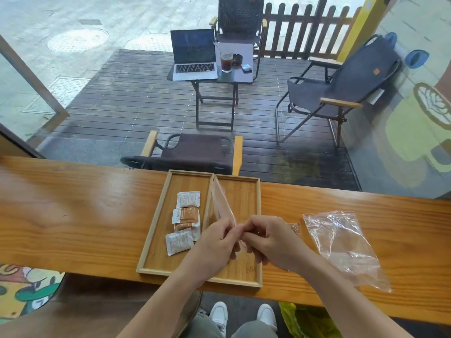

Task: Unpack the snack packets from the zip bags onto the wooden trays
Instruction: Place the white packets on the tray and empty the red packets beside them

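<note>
Two wooden trays sit side by side on the counter: the left tray [156, 223] holds several white-and-orange snack packets [186, 222], and the right tray [251, 191] has nothing lying loose in it. Above the right tray, my left hand [214, 242] and my right hand [271, 240] pinch the near edge of a clear zip bag [220, 203] that stands up on edge. An orange packet corner [294, 228] peeks out behind my right hand. A second clear zip bag [341, 242], flat and crumpled, lies on the counter to the right.
The long wooden counter [73, 211] runs the width of the view. Beyond its far edge are folding chairs [192, 152], a small table with a laptop [194, 54] and a glass of dark drink [226, 62]. My shoes and a yellow-green bag [307, 320] are below the counter.
</note>
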